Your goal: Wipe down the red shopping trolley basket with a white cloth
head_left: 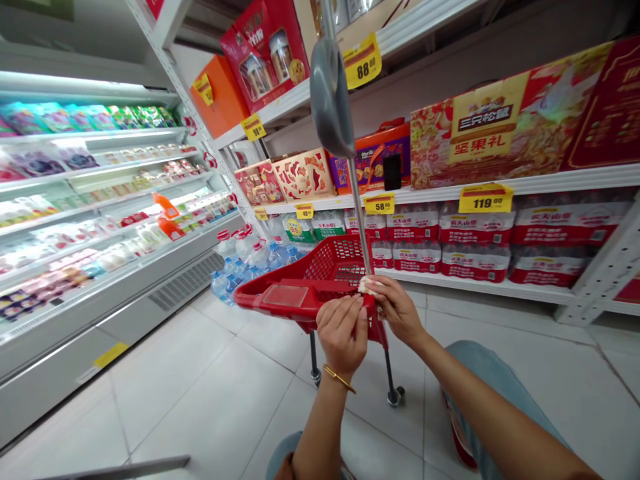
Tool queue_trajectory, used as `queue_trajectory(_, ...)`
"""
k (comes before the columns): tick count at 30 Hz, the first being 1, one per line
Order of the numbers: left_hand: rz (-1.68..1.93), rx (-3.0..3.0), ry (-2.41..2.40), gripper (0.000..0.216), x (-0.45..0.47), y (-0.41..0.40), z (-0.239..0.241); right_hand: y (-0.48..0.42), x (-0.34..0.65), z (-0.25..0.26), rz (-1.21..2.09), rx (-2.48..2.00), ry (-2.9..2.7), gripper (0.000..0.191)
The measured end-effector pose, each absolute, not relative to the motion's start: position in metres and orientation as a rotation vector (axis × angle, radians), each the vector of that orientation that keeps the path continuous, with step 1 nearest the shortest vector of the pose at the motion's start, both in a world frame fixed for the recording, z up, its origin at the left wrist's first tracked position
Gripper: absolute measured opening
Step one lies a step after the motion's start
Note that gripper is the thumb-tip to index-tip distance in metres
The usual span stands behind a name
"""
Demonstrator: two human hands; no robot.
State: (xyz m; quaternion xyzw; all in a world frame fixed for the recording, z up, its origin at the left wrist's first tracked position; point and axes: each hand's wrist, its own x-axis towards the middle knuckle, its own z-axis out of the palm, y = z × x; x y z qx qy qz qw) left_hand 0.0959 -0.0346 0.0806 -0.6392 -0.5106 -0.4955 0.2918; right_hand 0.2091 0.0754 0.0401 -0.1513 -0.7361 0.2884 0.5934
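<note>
A red wheeled shopping basket stands on the tiled floor in front of me. A thin metal pole with a grey handle at its top rises from the basket's near rim. My left hand, with a gold bracelet at the wrist, is curled against that rim beside the pole's base. My right hand pinches a small whitish thing right at the foot of the pole; I cannot make out what it is. Both hands nearly touch each other.
A refrigerated display case with packaged goods runs along the left. Shelves on the right hold red gift boxes, yellow price tags and packs of bottled water. Large water bottles stand on the floor beyond the basket. My knees in jeans are low in view.
</note>
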Motion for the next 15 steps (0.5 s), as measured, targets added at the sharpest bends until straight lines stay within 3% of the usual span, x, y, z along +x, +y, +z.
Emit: queue_trajectory(15, -1.532, -1.622, -1.332, 0.017, 0.082, -0.059, 0.086, 0.041, 0.205, 0.044, 0.486, -0.346, -1.754, 0.026)
